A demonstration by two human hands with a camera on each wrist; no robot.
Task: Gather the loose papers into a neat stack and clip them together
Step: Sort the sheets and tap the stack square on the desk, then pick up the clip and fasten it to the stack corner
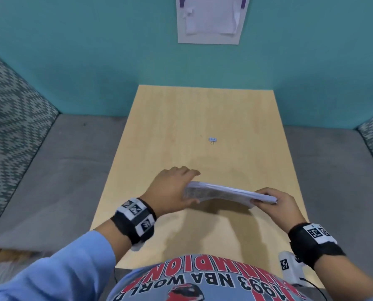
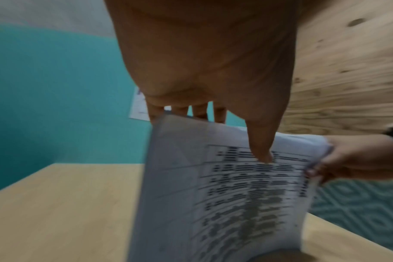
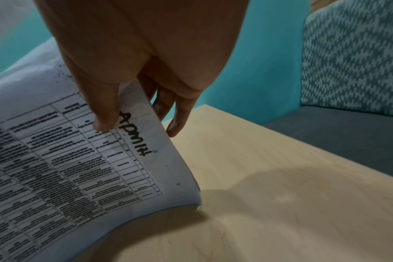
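A stack of white printed papers [image 1: 229, 192] stands on edge above the light wooden table [image 1: 159, 131], held between both hands. My left hand [image 1: 176, 190] grips its left end, thumb on the printed face [image 2: 261, 150], fingers behind. My right hand [image 1: 274, 203] pinches the right end, thumb near the handwritten word "ADMIN" [image 3: 135, 134], fingers behind the sheets. The papers [image 3: 67, 159] touch the table at their lower corner. A small silver binder clip [image 1: 212, 139] lies on the table farther back, apart from both hands.
Teal walls close in the table at the back and sides, with a sheet of paper [image 1: 211, 18] taped to the back wall. Grey seat cushions [image 1: 61, 170] and patterned backrests [image 1: 11, 118] flank the table. A white device [image 1: 291, 270] sits at the table's near right corner.
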